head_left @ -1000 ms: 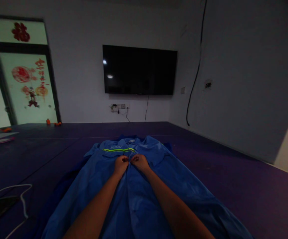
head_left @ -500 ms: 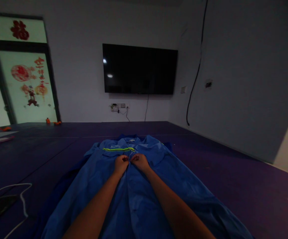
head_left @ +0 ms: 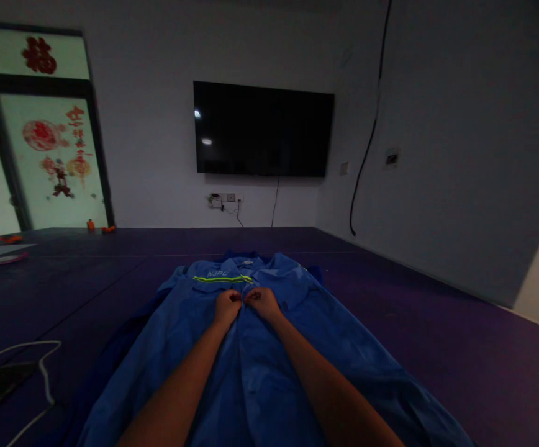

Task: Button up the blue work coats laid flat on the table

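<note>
A blue work jacket (head_left: 279,366) lies front up on the purple floor, its collar at the far end. A yellow-green stripe and white lettering cross its chest on the left. My left hand (head_left: 227,306) pinches the front edge just below the stripe, fingers closed. Right beside it, my right hand (head_left: 262,303) is closed on the other side of the same front opening. The fingertips almost meet; whether a button sits between them is too small to make out.
A white cable (head_left: 46,375) and a dark flat object (head_left: 2,388) lie at the near left. Small orange objects (head_left: 90,225) stand by the glass door. A television (head_left: 264,130) hangs on the far wall, and a black cable (head_left: 367,143) dangles at the right.
Both hands stay at the same spot on the jacket front, with barely any finger movement. The view has shifted very slightly.
</note>
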### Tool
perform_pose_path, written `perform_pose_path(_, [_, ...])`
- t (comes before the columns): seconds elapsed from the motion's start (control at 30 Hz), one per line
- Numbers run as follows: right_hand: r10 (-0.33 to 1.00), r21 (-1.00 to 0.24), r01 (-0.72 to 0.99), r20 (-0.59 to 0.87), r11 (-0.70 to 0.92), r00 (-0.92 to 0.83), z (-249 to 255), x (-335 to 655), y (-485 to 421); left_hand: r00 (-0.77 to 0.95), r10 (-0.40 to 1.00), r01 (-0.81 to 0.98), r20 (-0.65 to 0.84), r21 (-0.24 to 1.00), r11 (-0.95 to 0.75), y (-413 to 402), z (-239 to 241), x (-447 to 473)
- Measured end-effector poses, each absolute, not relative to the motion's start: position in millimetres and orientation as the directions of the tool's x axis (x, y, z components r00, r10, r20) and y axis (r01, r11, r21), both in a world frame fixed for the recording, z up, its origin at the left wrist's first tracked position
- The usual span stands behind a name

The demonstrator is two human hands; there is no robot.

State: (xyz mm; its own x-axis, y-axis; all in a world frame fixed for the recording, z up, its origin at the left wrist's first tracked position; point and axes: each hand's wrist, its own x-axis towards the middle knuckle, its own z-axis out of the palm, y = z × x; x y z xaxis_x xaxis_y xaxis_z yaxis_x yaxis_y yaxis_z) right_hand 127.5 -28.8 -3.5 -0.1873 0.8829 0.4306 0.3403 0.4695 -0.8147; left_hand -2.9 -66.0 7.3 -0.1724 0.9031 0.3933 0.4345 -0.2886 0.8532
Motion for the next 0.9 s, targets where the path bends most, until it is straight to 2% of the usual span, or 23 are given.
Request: perform_pose_path(0.9, [0.876,-0.782,0.394,0.432,0.483,-0.214,0.6,127.6,-32.6,-0.181,0.904,0.455,0.388,0.848,-0.273,-63.1,6.0,-4.9])
